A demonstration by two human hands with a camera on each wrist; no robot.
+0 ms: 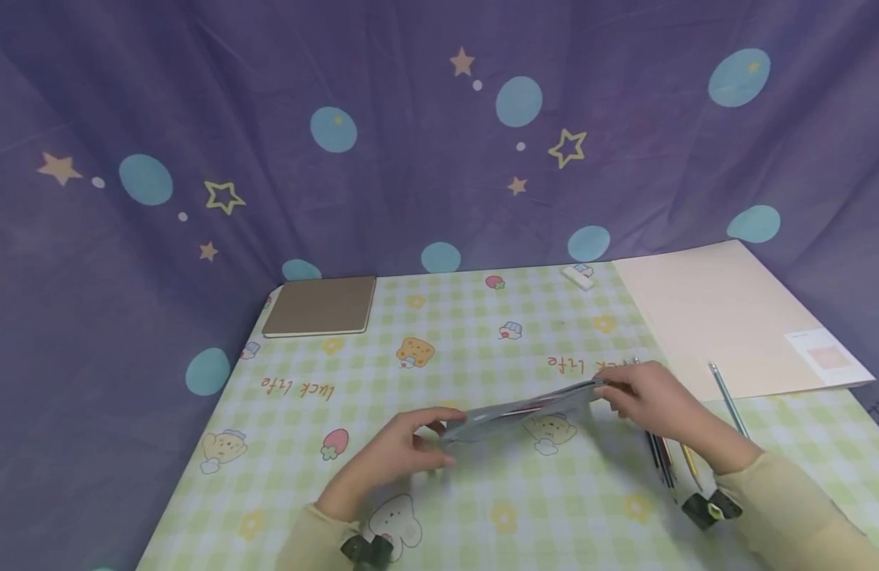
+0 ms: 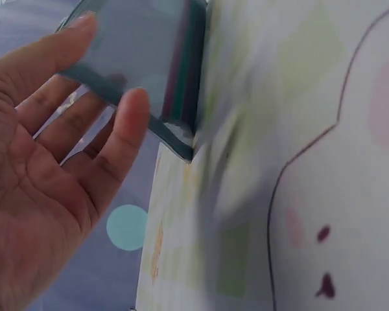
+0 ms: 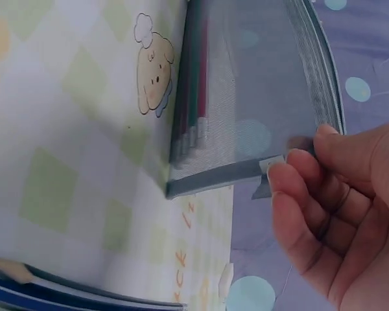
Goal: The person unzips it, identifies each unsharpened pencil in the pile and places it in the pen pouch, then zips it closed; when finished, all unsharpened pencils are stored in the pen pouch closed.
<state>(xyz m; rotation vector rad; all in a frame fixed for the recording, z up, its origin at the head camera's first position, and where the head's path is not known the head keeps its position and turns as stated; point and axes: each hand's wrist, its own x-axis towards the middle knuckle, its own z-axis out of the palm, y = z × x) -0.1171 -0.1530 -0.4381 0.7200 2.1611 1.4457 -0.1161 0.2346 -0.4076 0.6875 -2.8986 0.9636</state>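
Observation:
A see-through grey mesh zip pouch [image 1: 525,411] is stretched between both hands above the checked tablecloth. Inside it, several pencils [image 3: 193,97] in red, green and dark colours lie along the lower edge. My left hand [image 1: 403,448] holds the pouch's left end, the thumb on one face and some fingers behind it; in the left wrist view the left hand [image 2: 58,136] shows its palm. At the other end, my right hand [image 1: 656,400] pinches the upper corner by the zip between thumb and fingers, as the right wrist view shows.
Loose dark pencils [image 1: 660,460] and a yellow pencil [image 1: 691,464] lie under the right forearm, with a light blue pencil [image 1: 728,400] to their right. Farther back are a brown notebook [image 1: 321,308], a white eraser [image 1: 578,277] and a large cream sheet [image 1: 717,317]. A purple curtain [image 1: 410,198] hangs behind.

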